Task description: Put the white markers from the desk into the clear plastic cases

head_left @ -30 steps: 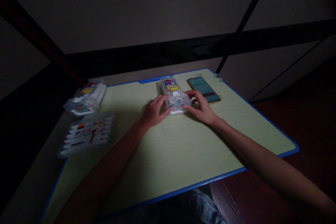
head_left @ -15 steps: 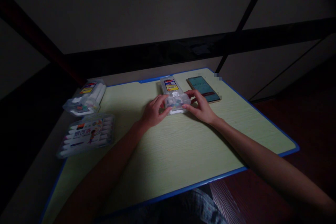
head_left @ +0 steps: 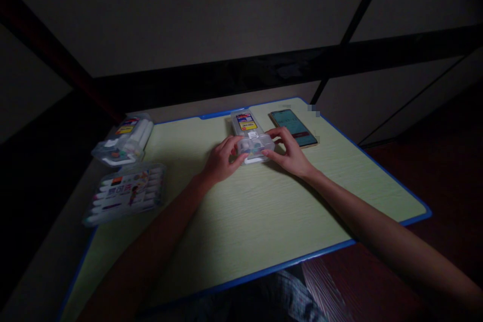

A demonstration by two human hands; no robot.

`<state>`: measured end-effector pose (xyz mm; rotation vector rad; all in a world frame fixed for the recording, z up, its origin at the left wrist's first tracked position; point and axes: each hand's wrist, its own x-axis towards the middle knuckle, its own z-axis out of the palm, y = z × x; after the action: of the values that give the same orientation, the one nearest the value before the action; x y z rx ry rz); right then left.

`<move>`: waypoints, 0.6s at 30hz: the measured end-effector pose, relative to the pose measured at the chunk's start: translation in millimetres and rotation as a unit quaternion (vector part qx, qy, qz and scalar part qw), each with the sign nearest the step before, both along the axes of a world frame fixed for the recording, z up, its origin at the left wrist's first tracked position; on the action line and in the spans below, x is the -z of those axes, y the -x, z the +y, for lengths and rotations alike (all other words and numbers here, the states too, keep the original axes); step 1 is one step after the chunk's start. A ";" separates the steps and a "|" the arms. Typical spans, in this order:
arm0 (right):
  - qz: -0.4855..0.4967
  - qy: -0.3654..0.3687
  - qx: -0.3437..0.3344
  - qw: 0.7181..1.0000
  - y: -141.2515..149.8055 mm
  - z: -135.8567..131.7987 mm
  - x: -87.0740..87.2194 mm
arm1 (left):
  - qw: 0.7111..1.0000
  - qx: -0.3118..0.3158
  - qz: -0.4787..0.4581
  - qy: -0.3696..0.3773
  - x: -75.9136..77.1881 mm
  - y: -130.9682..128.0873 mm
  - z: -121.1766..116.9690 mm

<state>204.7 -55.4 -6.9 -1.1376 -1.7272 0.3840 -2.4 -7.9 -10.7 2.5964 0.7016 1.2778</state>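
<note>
A clear plastic marker case (head_left: 256,144) with a blue, yellow and red label lies on the table, its near end toward me. My left hand (head_left: 223,159) grips the left side of that end, thumb in front and fingers behind. On the right side, my right hand (head_left: 289,155) holds the same end between thumb and fingers. Small coloured shapes show dimly through the clear plastic, and a white handle edge sits below it.
A phone (head_left: 294,128) with a lit screen lies right of the case. At the left edge are a second clear marker case (head_left: 130,136) and a flat pack of markers (head_left: 126,193). The pale green table (head_left: 256,226) has a blue rim, with a wall panel behind.
Both hands keep their places on the case, with hardly any movement. The whole view has shifted very slightly.
</note>
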 end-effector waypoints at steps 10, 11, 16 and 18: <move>0.007 0.011 -0.046 0.999 4.0 0.4 -2.6 | 1.000 -0.003 -0.002 0.008 -0.2 -1.1 -0.8; 0.012 0.016 -0.047 0.999 4.0 0.4 -2.5 | 1.000 -0.004 -0.003 0.010 -0.3 -1.4 -1.1; 0.030 0.024 -0.054 0.998 4.0 0.3 -2.8 | 1.000 0.003 -0.011 0.009 -1.3 -2.9 -3.2; 0.034 0.024 -0.054 0.998 4.1 0.3 -2.8 | 1.000 0.004 -0.011 0.007 -1.8 -3.3 -4.3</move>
<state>200.7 -55.1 -4.1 -1.0551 -1.7320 0.5276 0.9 -12.2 -8.8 2.5686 0.6920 1.2916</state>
